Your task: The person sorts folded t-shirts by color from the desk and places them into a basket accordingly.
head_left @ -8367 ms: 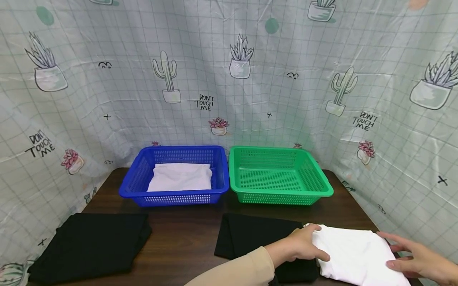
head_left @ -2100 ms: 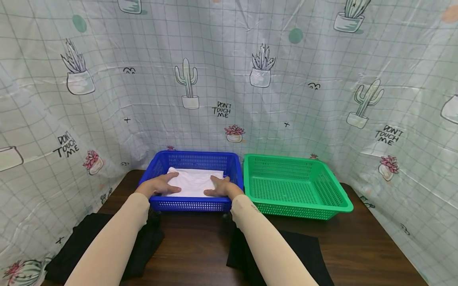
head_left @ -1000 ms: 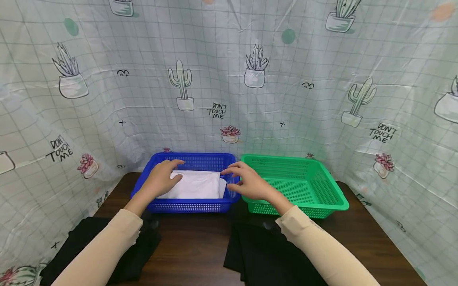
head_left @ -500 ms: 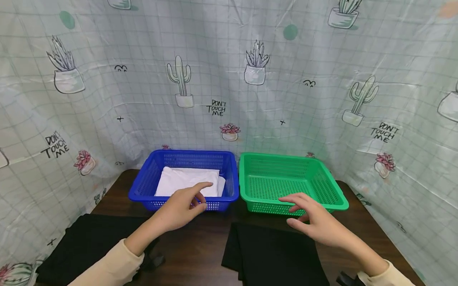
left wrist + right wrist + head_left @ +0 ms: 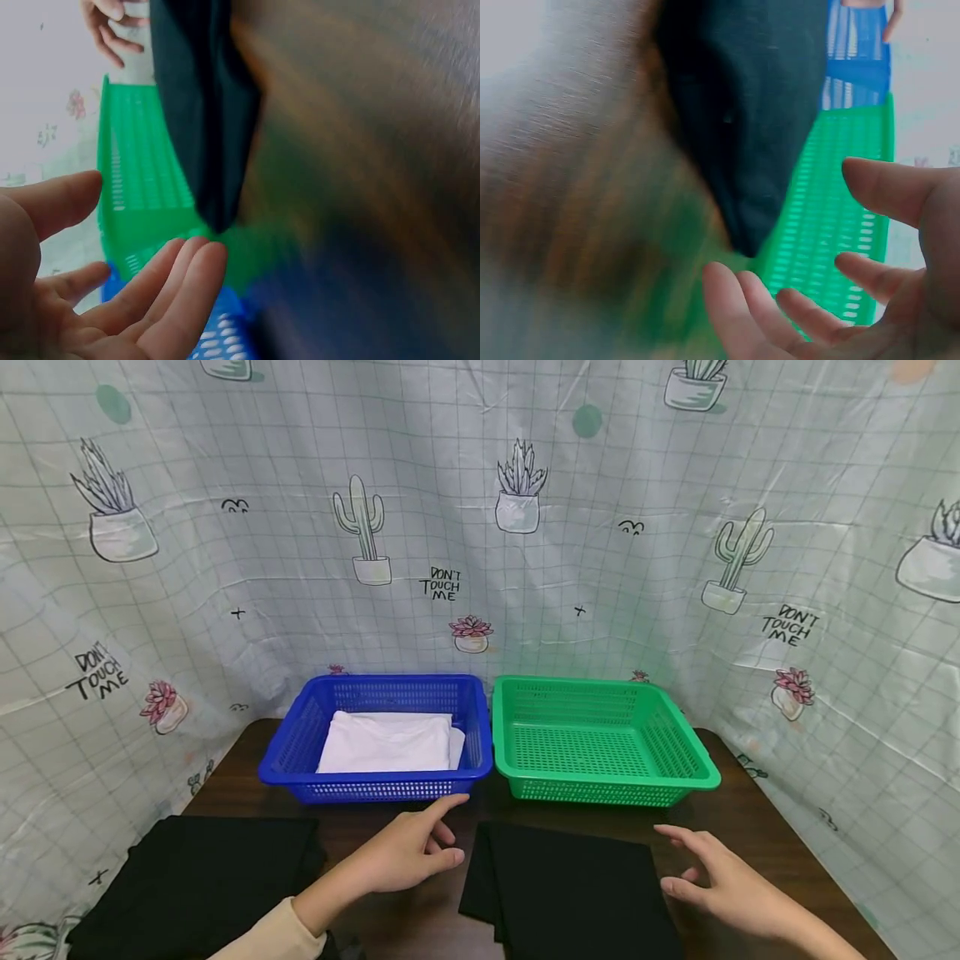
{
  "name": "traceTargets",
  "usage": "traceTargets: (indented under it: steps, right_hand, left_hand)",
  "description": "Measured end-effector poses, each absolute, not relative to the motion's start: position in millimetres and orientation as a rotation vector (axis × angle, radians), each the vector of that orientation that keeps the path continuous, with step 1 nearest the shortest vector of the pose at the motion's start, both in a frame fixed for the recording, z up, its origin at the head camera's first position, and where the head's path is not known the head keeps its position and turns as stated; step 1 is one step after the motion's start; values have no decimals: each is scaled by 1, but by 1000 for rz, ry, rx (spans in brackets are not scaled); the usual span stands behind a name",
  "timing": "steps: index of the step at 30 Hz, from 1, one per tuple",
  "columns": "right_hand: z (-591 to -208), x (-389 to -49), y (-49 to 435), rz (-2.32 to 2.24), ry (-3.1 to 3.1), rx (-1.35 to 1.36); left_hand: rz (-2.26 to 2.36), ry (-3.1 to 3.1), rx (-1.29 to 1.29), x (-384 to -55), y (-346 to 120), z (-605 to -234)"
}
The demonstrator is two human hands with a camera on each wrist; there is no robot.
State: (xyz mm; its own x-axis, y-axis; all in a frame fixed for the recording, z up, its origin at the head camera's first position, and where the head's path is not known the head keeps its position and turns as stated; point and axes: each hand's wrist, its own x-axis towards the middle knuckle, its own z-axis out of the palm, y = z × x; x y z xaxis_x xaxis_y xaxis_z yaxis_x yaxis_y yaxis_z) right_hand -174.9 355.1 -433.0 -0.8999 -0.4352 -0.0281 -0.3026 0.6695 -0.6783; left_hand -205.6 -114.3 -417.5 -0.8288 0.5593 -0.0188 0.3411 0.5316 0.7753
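Observation:
A folded black cloth [image 5: 577, 893] lies on the table at the front, right of the middle. My left hand [image 5: 408, 852] is just beyond its left edge, fingers spread and holding nothing. On its other side my right hand [image 5: 720, 885] hovers near the right edge, thumb and fingers apart. Both wrist views show the black cloth [image 5: 206, 105] beyond relaxed fingers. White folded cloths [image 5: 390, 743] lie stacked in the blue basket [image 5: 375, 777], the lower one peeking out at the right.
The green basket [image 5: 600, 752] stands beside the blue one at the back of the dark wooden table [image 5: 397, 918]. Another folded black cloth [image 5: 202, 885] lies at the front left. A cactus-print curtain [image 5: 450, 485] hangs behind and along both sides.
A white cloth from the right went into the blue basket on top of the other. Both hands then let go, drew back and came down to either side of the right black cloth.

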Motion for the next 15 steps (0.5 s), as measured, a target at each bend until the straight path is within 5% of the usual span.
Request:
traceTargets:
  steps: [15]
  right_hand:
    - [-449,-175,361,-1372,2189,-312]
  left_hand:
    - [1335,2269,561,-204,-91,-444]
